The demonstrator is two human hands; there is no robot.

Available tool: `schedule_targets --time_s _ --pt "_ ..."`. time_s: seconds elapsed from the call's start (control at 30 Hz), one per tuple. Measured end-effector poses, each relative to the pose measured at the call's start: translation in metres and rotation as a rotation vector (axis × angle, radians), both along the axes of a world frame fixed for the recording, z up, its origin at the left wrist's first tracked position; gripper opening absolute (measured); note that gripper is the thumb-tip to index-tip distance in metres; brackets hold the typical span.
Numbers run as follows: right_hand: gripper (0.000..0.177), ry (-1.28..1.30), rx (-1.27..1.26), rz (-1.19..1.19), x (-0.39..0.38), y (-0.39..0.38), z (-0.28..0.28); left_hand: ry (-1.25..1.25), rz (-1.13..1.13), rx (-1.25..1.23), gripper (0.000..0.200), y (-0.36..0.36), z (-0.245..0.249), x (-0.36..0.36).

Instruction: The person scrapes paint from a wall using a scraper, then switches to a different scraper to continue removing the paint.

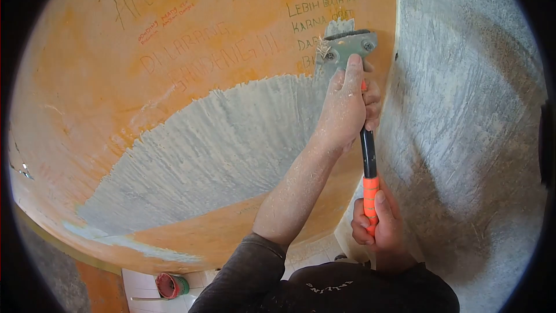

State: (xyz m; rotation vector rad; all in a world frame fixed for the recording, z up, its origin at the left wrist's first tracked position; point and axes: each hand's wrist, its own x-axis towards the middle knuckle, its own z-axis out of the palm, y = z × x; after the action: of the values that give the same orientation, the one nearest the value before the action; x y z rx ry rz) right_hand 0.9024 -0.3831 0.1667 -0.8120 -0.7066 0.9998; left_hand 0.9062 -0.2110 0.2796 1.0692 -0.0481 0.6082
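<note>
A long-handled paint scraper (369, 153) with a green-grey metal head, black shaft and orange grip is held against the orange painted wall (231, 46). My left hand (347, 101), dusty with pale powder, is closed around the shaft just below the head, one finger stretched over the head. Lower down, my right hand (377, 218) grips the orange handle. Peeled paint shreds (323, 48) cling to the head's left corner. Its blade edge lies at the top of a narrow stripped strip. A wide grey scraped patch (208, 150) spreads left of my hands.
A stripped grey wall (463, 110) meets the orange wall at a corner on the right. Handwriting (324, 6) marks the paint around the scraper. Below, a red and green bucket (172, 285) stands on the white tiled floor (145, 306).
</note>
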Motion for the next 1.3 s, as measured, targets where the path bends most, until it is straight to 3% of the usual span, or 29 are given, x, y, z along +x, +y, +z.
schedule_targets --time_s 0.4,0.57,0.7,0.87,0.97,1.03,1.3 --pt "0.057 0.031 -0.025 -0.005 0.009 -0.013 0.028 -0.062 0.028 -0.024 0.034 -0.005 0.019 0.010" --pt "0.058 0.042 0.015 0.051 0.016 -0.009 0.005 -0.070 0.096 -0.003 0.033 -0.008 0.005 0.009" --pt "0.057 0.002 0.021 0.013 0.003 -0.016 -0.038 0.041 0.080 -0.125 0.033 -0.017 -0.035 -0.001" --pt "0.055 0.039 -0.036 0.035 0.000 -0.018 -0.055 0.085 0.099 -0.195 0.032 -0.020 -0.057 -0.011" --pt "0.054 0.020 -0.025 0.040 0.001 -0.014 -0.053 0.083 0.119 -0.173 0.032 -0.019 -0.053 -0.011" --pt "0.053 -0.136 -0.068 -0.050 0.002 -0.011 -0.045 0.068 0.095 -0.162 0.031 -0.018 -0.045 -0.010" --pt "0.055 -0.063 -0.042 -0.021 0.006 -0.003 -0.022 0.129 0.175 -0.043 0.034 -0.010 -0.020 0.001"
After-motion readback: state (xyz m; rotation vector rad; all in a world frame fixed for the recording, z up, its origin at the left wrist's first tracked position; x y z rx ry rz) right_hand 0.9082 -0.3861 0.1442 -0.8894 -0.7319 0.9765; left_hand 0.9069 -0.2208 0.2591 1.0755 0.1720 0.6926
